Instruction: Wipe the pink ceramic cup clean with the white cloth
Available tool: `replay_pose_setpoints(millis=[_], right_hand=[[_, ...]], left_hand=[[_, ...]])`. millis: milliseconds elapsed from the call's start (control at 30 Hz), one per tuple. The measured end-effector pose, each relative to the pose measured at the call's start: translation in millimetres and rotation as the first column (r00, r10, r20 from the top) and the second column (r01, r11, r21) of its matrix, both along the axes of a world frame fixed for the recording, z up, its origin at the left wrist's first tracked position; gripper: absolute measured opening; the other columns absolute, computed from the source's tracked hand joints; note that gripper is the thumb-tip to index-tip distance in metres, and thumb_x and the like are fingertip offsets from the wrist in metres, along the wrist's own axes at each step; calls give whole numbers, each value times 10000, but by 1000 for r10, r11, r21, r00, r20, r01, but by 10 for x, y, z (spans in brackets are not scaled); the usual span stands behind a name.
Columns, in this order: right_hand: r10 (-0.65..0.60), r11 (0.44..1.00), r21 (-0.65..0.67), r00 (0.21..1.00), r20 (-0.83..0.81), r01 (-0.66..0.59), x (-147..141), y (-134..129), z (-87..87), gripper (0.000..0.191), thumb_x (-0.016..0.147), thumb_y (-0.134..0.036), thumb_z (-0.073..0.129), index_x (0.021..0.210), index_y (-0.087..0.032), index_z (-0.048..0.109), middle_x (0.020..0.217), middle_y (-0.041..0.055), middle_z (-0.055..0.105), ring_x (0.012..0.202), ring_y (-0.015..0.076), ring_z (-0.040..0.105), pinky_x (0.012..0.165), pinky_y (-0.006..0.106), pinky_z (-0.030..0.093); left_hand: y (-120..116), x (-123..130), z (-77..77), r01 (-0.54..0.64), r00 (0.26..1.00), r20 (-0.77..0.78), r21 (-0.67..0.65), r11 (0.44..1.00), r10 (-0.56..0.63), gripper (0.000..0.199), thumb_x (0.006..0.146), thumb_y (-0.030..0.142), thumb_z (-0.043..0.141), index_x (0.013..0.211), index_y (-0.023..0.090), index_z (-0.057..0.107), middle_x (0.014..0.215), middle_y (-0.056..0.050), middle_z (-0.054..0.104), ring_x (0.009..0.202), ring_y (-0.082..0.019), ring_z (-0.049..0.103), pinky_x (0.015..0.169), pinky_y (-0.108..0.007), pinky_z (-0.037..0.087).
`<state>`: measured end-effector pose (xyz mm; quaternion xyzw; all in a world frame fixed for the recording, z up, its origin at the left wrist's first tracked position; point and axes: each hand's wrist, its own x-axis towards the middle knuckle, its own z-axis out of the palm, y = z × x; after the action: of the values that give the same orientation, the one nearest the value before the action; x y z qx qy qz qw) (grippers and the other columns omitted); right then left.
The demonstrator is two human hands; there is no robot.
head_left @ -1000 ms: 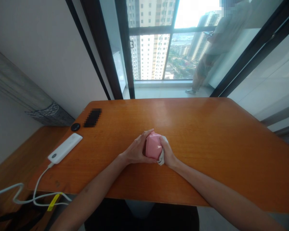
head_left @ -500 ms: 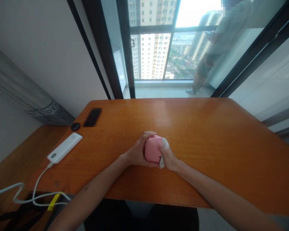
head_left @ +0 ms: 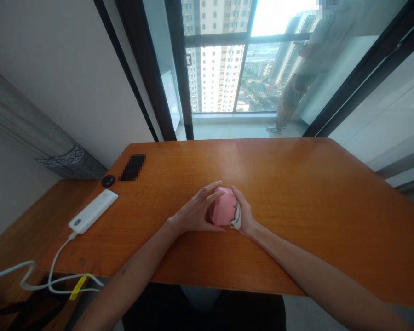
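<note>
A small pink box [head_left: 225, 208] with rounded edges is held above the near middle of the wooden table, between my two hands. My left hand [head_left: 202, 209] curves loosely round its left side. One finger lies across the upper edge of the box, another reaches past it, and the thumb is along the bottom. On the other side my right hand [head_left: 245, 212] grips the box, with a crumpled white cloth or tissue [head_left: 236, 219] pressed between palm and box. The right fingertips are partly hidden behind the box.
On the wooden table [head_left: 290, 184], at the left, lie a white power bank [head_left: 94, 211] with a white cable [head_left: 57, 257], a round black object [head_left: 108, 180] and a blurred-out dark rectangle [head_left: 133, 167]. Beyond the far edge stands a glass door, with a person [head_left: 317, 59] visible there.
The pink box has turned and moved slightly up in view. My left fingers have loosened and spread more. My right thumb has left the front face, and the right hand has shifted to the side.
</note>
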<state>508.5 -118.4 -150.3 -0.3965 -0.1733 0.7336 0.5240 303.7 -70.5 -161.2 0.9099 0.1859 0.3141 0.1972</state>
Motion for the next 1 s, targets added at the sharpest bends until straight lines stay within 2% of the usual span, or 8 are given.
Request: replay_pose_setpoints(millis=[167, 300, 433, 500, 567, 700, 867, 1000], right_hand=[[12, 1000, -21, 1000, -22, -13, 18, 14, 4, 584, 809, -727, 856, 1000, -178, 808, 777, 57, 793, 617, 190, 689, 572, 293, 563], [23, 999, 23, 1000, 2, -23, -16, 10, 6, 629, 777, -773, 859, 982, -180, 805, 772, 50, 788, 624, 187, 680, 582, 288, 565], [-18, 994, 108, 998, 54, 12, -61, -11, 4, 677, 729, -809, 878, 991, -190, 799, 844, 45, 809, 715, 194, 704, 670, 293, 590], [-46, 986, 166, 994, 99, 29, -83, -29, -3, 676, 757, -833, 841, 986, -198, 795, 865, 48, 811, 777, 219, 727, 723, 315, 603], [-50, 975, 221, 986, 159, 14, -99, -50, -22, 661, 803, -849, 790, 981, -213, 793, 895, 54, 812, 842, 248, 744, 775, 342, 615], [-55, 965, 263, 963, 263, -17, -102, -84, -83, 639, 834, -839, 780, 1063, -242, 802, 971, 43, 816, 906, 249, 734, 832, 341, 623], [-65, 965, 261, 956, 286, -13, -87, -80, -121, 618, 843, -819, 788, 1022, -228, 786, 907, 24, 773, 838, 217, 681, 786, 321, 597], [-83, 963, 268, 955, 286, 3, -90, -66, -89, 587, 850, -783, 800, 1018, -221, 785, 875, 9, 757, 806, 203, 652, 783, 319, 570]], left_hand=[[-25, 4, 82, -15, 999, -50, 54, 998, 18, 1093, 865, 645, 901, 1728, 367, 290, 1788, -202, 336, 1646, -413, 434, 1302, -612, 486], [-33, 12, 84, -31, 999, 32, 10, 999, 31, 1020, 811, 637, 946, 1637, 340, 427, 1715, -199, 425, 1568, -403, 527, 1251, -592, 533], [-38, 29, 97, -3, 992, 122, -73, 997, 12, 1027, 731, 592, 1014, 1575, 320, 497, 1644, -185, 498, 1546, -401, 544, 1255, -577, 520], [-49, 48, 108, 3, 986, 165, -129, 992, 19, 1067, 672, 577, 1048, 1555, 306, 515, 1607, -180, 535, 1514, -408, 566, 1246, -573, 518], [-64, 68, 111, -8, 980, 189, -246, 969, 57, 1062, 661, 568, 1049, 1537, 295, 513, 1536, -163, 599, 1399, -387, 648, 1167, -545, 569], [-95, 94, 81, -70, 979, 129, -504, 861, 155, 991, 729, 605, 981, 1525, 288, 483, 1365, -105, 703, 1115, -297, 734, 965, -457, 623], [-95, 88, 11, -75, 980, 125, -481, 874, 153, 1035, 736, 634, 967, 1563, 278, 457, 1477, -137, 648, 1261, -346, 692, 1114, -536, 571], [-68, 63, -14, -26, 989, 124, -421, 907, 86, 1109, 806, 658, 923, 1673, 292, 338, 1625, -178, 535, 1433, -385, 618, 1220, -592, 516]])
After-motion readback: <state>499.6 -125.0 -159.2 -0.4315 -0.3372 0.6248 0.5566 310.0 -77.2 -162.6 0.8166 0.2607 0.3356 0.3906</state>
